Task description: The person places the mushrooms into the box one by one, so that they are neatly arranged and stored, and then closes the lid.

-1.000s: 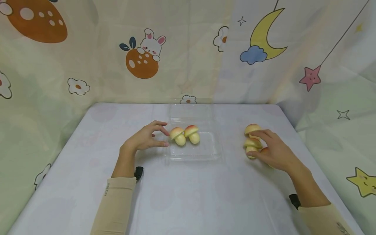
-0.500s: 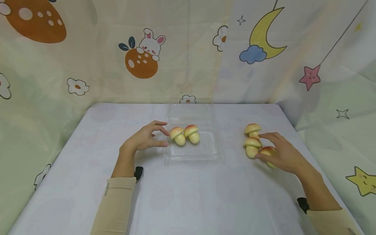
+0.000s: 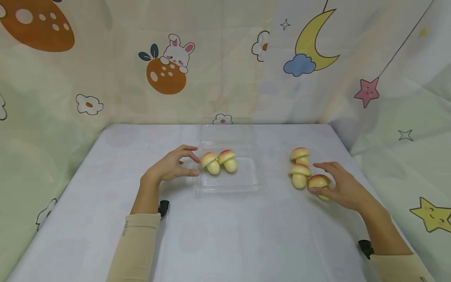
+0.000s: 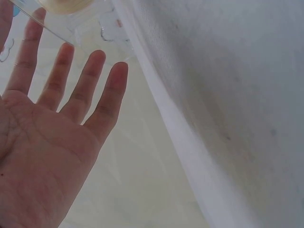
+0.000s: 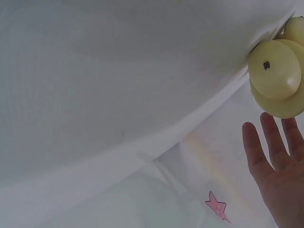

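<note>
In the head view my left hand touches or nearly touches the left side of a clear plastic clamshell box, fingers and thumb spread apart. Two toy mushrooms with reddish-yellow caps, the left one and the right one, lie inside it. My right hand is around a third mushroom, its thumb before the cap and its fingers behind. The right wrist view has those fingers fairly straight beside a mushroom; contact is unclear. Two more mushrooms, a rear one and a front one, lie left of that hand.
The box's lid stands open toward the back. A white cloth covers the table. Behind it hangs a printed curtain. Each wrist carries a small black camera, the left one and the right one.
My right hand has moved right and slightly nearer, off the two left mushrooms and to the one nearest me. The left hand stays at the box. The head view has shifted slightly.
</note>
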`<state>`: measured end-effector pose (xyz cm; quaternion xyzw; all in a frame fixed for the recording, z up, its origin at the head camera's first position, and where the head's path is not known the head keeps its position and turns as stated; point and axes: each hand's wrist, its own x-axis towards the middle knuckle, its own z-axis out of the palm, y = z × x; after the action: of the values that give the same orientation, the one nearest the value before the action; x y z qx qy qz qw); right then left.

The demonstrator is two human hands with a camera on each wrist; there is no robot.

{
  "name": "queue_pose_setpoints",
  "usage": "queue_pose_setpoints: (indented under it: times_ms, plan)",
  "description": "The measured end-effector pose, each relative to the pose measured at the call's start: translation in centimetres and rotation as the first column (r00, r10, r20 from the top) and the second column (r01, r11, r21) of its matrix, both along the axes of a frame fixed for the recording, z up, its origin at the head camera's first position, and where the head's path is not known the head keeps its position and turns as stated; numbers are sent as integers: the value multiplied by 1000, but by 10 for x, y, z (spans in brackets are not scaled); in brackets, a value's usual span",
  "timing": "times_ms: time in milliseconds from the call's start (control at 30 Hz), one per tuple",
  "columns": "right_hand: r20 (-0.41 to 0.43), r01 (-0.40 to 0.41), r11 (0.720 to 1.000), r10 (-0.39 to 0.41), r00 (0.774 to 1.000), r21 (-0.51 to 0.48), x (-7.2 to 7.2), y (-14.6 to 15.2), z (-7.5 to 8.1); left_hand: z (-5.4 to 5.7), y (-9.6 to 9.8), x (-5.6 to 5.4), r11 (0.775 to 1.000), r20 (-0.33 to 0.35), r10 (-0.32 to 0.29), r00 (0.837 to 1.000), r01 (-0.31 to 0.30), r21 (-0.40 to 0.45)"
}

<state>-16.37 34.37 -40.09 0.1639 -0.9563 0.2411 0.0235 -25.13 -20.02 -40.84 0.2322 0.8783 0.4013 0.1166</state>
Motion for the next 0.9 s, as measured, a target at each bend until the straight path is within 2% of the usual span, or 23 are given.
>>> queue_pose_setpoints:
  times_ms: [333, 633, 900]
  plan:
    - [41, 0, 1000, -1, 999, 28, 5, 4, 0, -1, -1, 0, 1000, 1, -6, 1000, 6, 3]
    - [99, -6, 1000, 8, 995, -24, 4, 8, -2, 1, 2, 1, 1000, -2, 0, 1000, 0, -7]
    - [125, -7, 1000, 9, 992, -19, 3, 9, -4, 1, 1, 0, 1000, -2, 5, 1000, -5, -10]
